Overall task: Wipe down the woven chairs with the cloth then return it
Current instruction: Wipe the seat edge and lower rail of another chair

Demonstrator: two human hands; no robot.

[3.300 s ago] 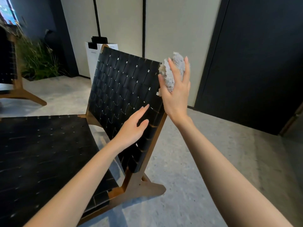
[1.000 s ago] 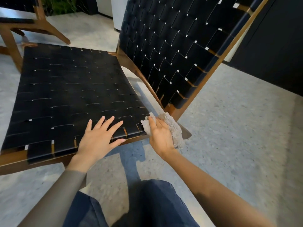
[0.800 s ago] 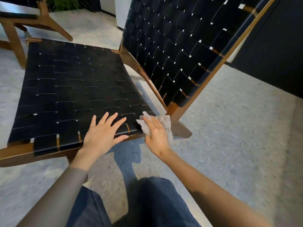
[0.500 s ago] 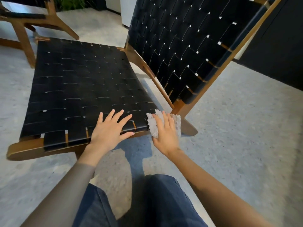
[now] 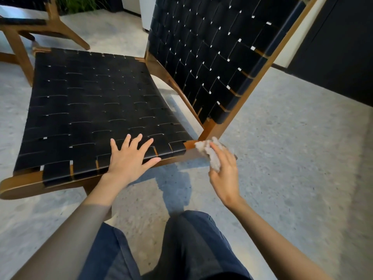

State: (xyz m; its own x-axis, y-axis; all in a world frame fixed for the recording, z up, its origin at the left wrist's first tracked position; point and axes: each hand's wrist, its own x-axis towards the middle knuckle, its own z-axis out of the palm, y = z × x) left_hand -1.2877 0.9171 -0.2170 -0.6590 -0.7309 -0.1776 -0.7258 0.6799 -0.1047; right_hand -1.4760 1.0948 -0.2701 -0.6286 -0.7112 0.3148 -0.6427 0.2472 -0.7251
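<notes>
I record the cloth (image 5: 211, 156) as pale, fluffy and bunched. It is held in the right hand's fingers (image 5: 221, 153), and its far end appears to touch the near wooden corner of the woven chair (image 5: 90, 110), though blur limits certainty. The chair has black straps woven over a brown wooden frame. The near edge of its seat lies beneath the left hand's fingers (image 5: 139, 141), which are spread, and its backrest reclines beyond the right fingers. A second chair (image 5: 19, 43), only partly in view, stands well beyond the left fingers.

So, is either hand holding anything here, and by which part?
The right hand holds the cloth, fingers curled round its lower part, the upper end sticking out free. The left hand holds nothing; it rests flat on the woven seat.
</notes>
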